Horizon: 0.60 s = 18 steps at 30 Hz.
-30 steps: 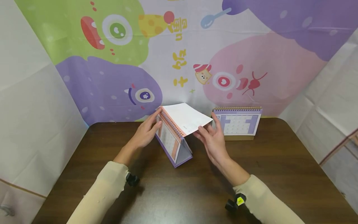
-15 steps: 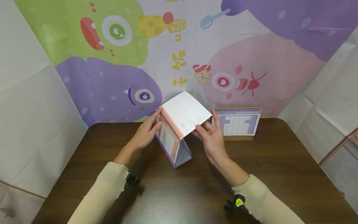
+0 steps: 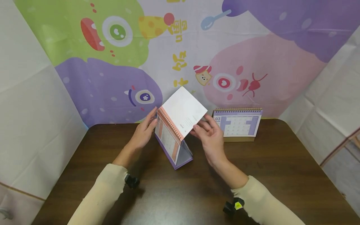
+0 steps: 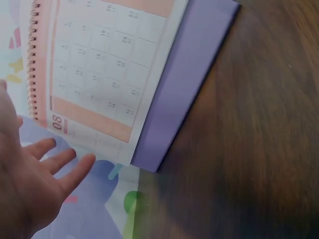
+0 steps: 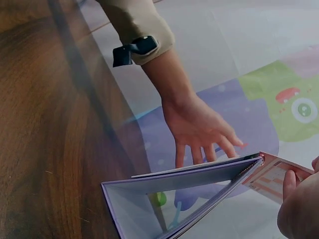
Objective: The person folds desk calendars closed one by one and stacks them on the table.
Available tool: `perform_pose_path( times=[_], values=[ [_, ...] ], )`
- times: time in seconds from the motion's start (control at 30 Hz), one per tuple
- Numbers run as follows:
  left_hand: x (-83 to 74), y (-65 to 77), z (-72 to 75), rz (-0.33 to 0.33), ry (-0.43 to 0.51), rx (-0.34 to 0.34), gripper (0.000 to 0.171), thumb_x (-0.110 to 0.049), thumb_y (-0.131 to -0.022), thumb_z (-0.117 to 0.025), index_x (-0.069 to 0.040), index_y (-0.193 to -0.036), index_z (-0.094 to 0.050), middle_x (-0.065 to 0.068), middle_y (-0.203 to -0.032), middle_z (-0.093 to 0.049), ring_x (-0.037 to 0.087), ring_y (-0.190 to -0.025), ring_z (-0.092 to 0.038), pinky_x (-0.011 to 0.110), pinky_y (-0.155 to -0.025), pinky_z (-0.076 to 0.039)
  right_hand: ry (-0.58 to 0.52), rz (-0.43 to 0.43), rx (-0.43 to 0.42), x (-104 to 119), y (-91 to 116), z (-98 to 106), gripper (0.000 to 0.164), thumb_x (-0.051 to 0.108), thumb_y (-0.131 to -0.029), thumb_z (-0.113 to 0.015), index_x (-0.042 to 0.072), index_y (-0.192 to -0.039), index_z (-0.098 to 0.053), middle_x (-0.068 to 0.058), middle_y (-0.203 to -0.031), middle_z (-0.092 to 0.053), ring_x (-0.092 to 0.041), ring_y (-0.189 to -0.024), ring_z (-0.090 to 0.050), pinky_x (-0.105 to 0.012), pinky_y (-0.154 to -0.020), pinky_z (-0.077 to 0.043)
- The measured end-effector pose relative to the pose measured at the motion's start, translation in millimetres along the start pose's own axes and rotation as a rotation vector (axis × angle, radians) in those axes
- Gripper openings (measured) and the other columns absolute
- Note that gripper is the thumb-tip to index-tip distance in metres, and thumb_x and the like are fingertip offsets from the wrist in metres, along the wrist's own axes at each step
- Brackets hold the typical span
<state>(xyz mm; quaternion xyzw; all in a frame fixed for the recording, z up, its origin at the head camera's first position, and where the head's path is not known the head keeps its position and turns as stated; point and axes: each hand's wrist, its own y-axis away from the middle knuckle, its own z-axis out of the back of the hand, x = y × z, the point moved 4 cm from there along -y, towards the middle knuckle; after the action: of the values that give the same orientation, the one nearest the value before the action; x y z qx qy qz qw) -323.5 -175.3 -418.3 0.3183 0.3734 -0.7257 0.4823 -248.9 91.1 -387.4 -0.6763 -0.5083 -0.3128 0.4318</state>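
A tent-shaped desk calendar [image 3: 168,140] with a purple base and a coil along its top stands at mid-table, its orange-and-white month page facing left. One page [image 3: 184,109] is lifted off the coil side and slants up, its pale side showing. My right hand [image 3: 212,142] pinches that page's free edge, thumb on top and fingers behind. In the right wrist view the page [image 5: 271,181] shows its printed face near my fingers. My left hand [image 3: 142,134] is beside the coil's far end with fingers extended. The left wrist view shows a gap between those fingers and the month page [image 4: 94,74].
A second desk calendar [image 3: 239,125], purple and white on a tan base, stands at the back right. Behind the brown wooden table [image 3: 157,197] hangs a cartoon-print backdrop [image 3: 180,56]. White cloth walls [image 3: 31,93] close off both sides.
My right hand has swung the lifted page upward and to the left, so it stands steeper. My left hand has drawn slightly left, off the calendar's coil.
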Motion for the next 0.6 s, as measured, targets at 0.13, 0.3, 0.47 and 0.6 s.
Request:
perform_pose_path(
  times=[0.13, 0.3, 0.47, 0.6],
  values=[
    [2.2, 0.0, 8.3, 0.030, 0.123, -0.052, 0.060, -0.030, -0.124, -0.036, -0.014, -0.181, -0.025, 0.020, -0.185, -0.034, 0.048, -0.165, -0.045, 0.071, -0.118, -0.054, -0.006, 0.030, 0.012, 2, 2, -4, 0.051, -0.024, -0.099, -0.062, -0.012, -0.149, -0.054, 0.008, -0.108, -0.082, -0.007, -0.090, -0.079, -0.026, -0.084, -0.069],
    [4.2, 2.1, 15.5, 0.020, 0.151, -0.064, 0.059, -0.030, -0.124, -0.033, -0.012, -0.180, -0.025, 0.022, -0.183, -0.038, 0.049, -0.163, -0.047, 0.072, -0.117, -0.054, 0.029, 0.058, 0.041, 1, 5, -9, 0.050, -0.025, -0.097, -0.063, -0.014, -0.146, -0.057, 0.010, -0.108, -0.083, -0.006, -0.091, -0.079, -0.025, -0.084, -0.069],
    [2.3, 2.7, 16.3, 0.005, 0.153, -0.073, 0.058, -0.029, -0.124, -0.033, -0.009, -0.179, -0.028, 0.022, -0.180, -0.043, 0.049, -0.158, -0.053, 0.044, -0.107, -0.062, 0.101, 0.074, 0.070, -1, 7, -10, 0.051, -0.025, -0.095, -0.067, -0.022, -0.145, -0.056, 0.003, -0.114, -0.084, -0.005, -0.095, -0.079, -0.022, -0.086, -0.068],
    [-0.4, 3.4, 17.9, -0.020, 0.194, -0.078, 0.058, -0.028, -0.123, -0.032, -0.007, -0.178, -0.030, 0.025, -0.179, -0.044, 0.052, -0.157, -0.054, 0.021, -0.095, -0.058, 0.161, 0.084, 0.098, -5, 9, -12, 0.049, -0.025, -0.093, -0.069, -0.025, -0.140, -0.057, -0.026, -0.121, -0.082, -0.003, -0.095, -0.079, -0.022, -0.087, -0.068]
  ],
)
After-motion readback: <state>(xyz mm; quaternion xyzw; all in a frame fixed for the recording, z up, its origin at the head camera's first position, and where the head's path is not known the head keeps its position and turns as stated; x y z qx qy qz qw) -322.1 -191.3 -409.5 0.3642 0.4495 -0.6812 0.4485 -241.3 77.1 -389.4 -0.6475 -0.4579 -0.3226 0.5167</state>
